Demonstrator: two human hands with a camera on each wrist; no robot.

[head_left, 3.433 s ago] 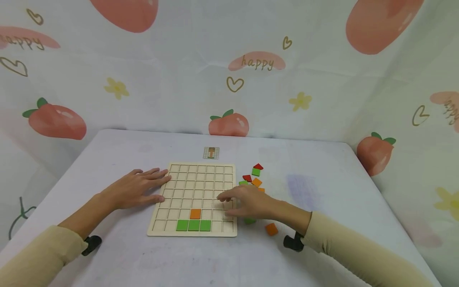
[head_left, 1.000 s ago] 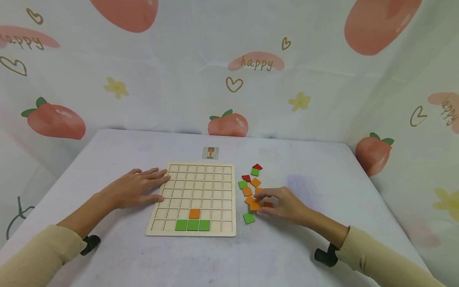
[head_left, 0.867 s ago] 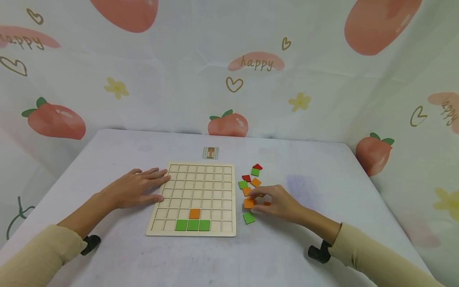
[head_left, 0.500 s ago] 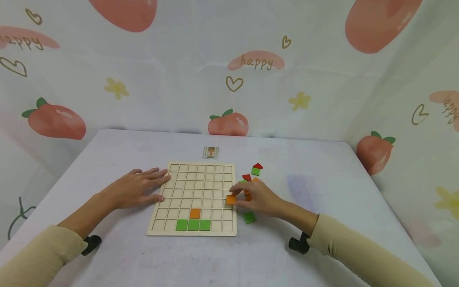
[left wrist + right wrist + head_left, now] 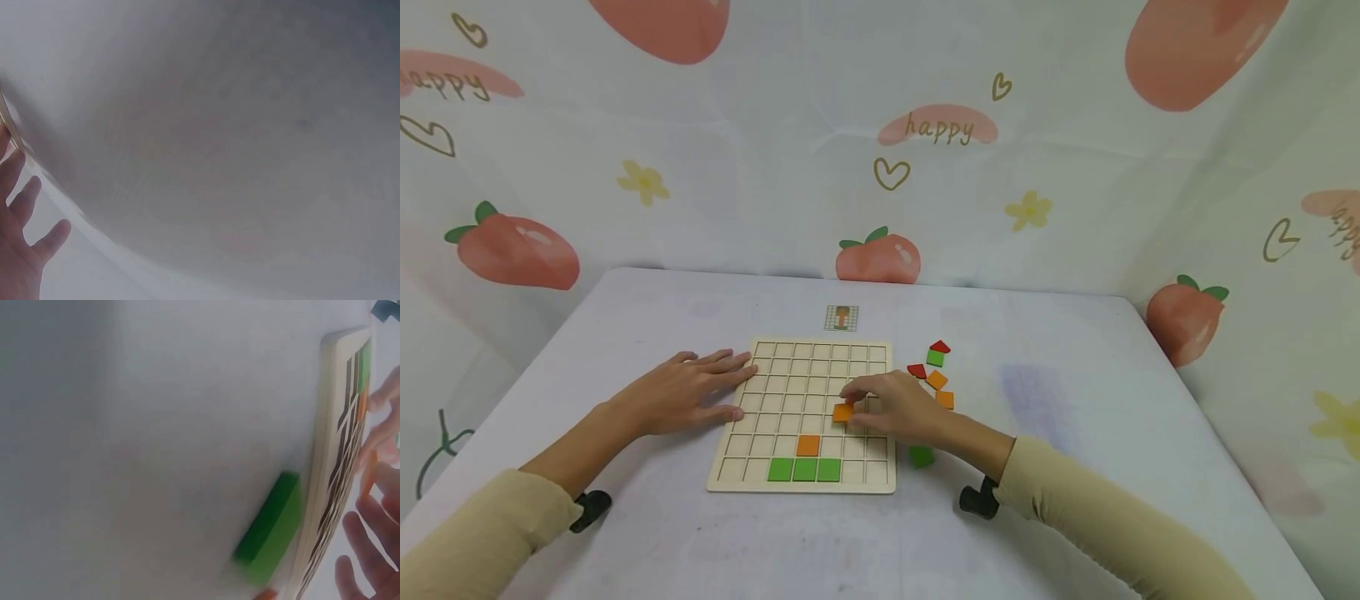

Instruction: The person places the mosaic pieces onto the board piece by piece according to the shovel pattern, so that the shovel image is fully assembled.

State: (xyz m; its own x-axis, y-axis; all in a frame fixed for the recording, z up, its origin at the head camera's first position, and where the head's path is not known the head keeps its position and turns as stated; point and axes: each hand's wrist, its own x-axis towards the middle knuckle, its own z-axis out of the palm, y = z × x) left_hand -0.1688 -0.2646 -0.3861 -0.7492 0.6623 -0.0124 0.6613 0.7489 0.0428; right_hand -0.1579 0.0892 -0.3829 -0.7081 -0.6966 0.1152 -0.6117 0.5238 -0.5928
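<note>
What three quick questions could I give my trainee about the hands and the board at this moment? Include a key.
1. Multiple choice: what does the right hand pinch?
A) a red piece
B) an orange square
C) the picture card

2. True or false: the left hand is gripping a red piece.

3. Count: how many green squares lie in the row of the board nearest the person?

Key:
1. B.
2. False; its fingers are spread at the board's left edge.
3. Three, side by side.
</note>
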